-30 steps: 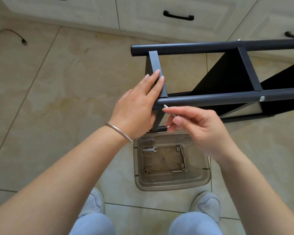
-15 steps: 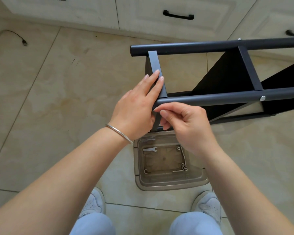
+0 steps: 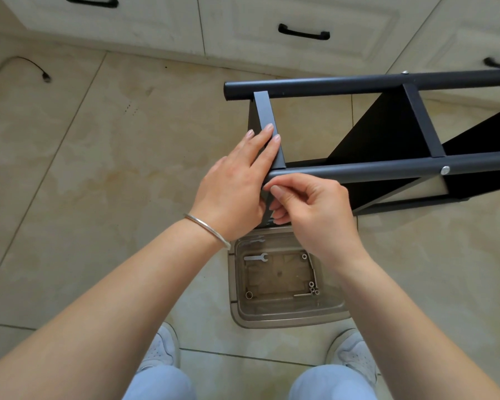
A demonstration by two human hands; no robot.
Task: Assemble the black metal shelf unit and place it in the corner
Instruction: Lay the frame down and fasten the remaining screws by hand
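The black metal shelf unit lies on its side on the tiled floor, its near tube (image 3: pixel 373 168) and far tube (image 3: pixel 329 85) running off to the right. A flat black cross bar (image 3: pixel 261 111) spans the tubes at their left ends. My left hand (image 3: pixel 237 186) presses straight fingers on that bar near the near tube. My right hand (image 3: pixel 309 209) pinches its thumb and fingertips together at the left end of the near tube; the small silver screw it held is hidden behind the fingers. A silver bolt head (image 3: pixel 445 170) shows further along the near tube.
A clear plastic tray (image 3: pixel 338 310) stands on the floor between my shoes, holding a small wrench (image 3: pixel 256 257), several nuts and a rod. White cabinets with black handles (image 3: pixel 303 32) run along the back. A black cable (image 3: pixel 45 76) lies at the far left.
My right hand moved left and up from below the near tube to its left end, bringing the silver screw there; the screw no longer shows. The left hand stayed on the cross bar.
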